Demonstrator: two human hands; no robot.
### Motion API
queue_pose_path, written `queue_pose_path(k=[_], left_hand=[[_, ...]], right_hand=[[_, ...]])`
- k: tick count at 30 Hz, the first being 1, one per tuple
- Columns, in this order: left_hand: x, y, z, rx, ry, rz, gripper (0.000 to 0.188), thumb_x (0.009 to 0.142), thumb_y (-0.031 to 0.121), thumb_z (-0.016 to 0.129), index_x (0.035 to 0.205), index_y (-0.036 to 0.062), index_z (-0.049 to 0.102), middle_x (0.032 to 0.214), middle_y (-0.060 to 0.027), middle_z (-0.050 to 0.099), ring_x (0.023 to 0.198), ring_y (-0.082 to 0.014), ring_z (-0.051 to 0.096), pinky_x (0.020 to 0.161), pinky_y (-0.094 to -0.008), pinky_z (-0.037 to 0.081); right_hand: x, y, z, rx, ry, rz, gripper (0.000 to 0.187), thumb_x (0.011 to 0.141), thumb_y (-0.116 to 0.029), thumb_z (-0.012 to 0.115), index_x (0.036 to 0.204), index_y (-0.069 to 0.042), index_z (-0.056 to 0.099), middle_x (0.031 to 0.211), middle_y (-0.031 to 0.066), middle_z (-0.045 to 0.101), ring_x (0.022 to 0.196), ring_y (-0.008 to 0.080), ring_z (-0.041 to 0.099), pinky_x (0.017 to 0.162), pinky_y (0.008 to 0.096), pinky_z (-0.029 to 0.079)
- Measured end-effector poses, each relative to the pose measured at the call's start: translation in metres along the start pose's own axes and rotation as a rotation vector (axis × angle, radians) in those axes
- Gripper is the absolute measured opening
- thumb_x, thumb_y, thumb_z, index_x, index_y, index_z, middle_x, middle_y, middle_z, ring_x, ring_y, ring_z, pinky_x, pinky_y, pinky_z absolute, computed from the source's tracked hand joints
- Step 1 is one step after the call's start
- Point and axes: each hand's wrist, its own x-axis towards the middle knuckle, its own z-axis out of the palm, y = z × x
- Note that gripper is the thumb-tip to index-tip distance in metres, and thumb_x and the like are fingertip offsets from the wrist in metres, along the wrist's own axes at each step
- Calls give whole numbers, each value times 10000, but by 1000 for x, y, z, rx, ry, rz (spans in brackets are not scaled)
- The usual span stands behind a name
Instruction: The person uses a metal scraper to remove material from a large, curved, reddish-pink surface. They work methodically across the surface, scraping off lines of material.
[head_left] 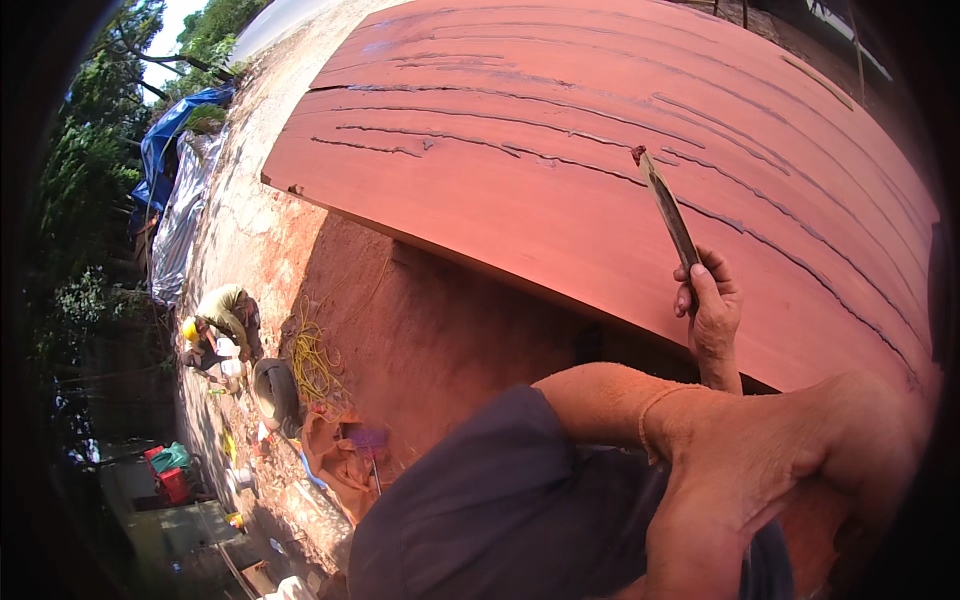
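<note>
Red-painted hull (560,190) filling the upper centre and right of the frame, its planks curving toward the rim, with dark filled seams running along them; a stick (668,210) held up against it at centre right.

Stick: thin, flat, dark brown and worn, its upper tip smeared red, tilted with the tip toward the upper left and lying on or just off a seam, contact not clear; it looks light and stiff, probably wood or bamboo, and judged easy to steer with the fingers alone; the sensible grip is the lower end, where it is now held, leaving the smeared tip free; a thin blade of this kind may snap if levered hard.

One hand (712,310), at centre right, is closed around the stick's lower end, fingers wrapped, thumb along the shaft; which of the two it is cannot be read with confidence, though it is taken here as the left. The other hand (800,450), at lower right, lies near the lens, its fingers out of view; whether it grips anything cannot be told.

Lower left, well below: a crouching worker (222,322) in a yellow helmet, a coil of yellow rope (312,362), a tyre (276,392); a blue tarp (165,150) at upper left.
</note>
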Motion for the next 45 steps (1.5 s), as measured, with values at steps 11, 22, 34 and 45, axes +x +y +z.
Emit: queue_pose_path(k=[11, 22, 34, 45], left_hand=[[-21, -49, 13, 223, 117, 94, 516, 938, 573, 701, 1002, 61, 700, 1190, -207, 588, 977, -302, 644, 864, -440, 544], [-93, -3, 50, 631, 354, 228, 471, 961, 558, 691, 1014, 90, 682, 1262, -203, 557, 1039, -312, 638, 912, -472, 544], [-34, -74, 28, 366, 192, -171, 421, 986, 541, 680, 1027, 122, 662, 1342, -199, 523, 1107, -323, 632, 963, -507, 544], [33, -239, 49, -180, -11, -572, 320, 929, 365, 737, 968, 57, 662, 1157, -172, 621, 968, -288, 675, 842, -403, 556]], right_hand=[[-40, -15, -70, -65, 160, -43, 259, 1051, -88, 577, 1293, -26, 643, 942, 102, 700, 592, 82, 567, 510, 209, 455], [-47, -5, -102, -120, 57, 11, 254, 1040, -68, 585, 1274, -16, 665, 921, 93, 714, 593, 72, 565, 518, 211, 466], [-148, -58, -141, 38, 267, -32, 264, 1036, -81, 587, 1268, 15, 670, 916, 64, 717, 602, 42, 544, 540, 204, 460], [-336, -114, -234, 256, 957, 14, 217, 1025, -84, 593, 1212, -2, 667, 961, 62, 700, 694, 81, 594, 596, 246, 501]])
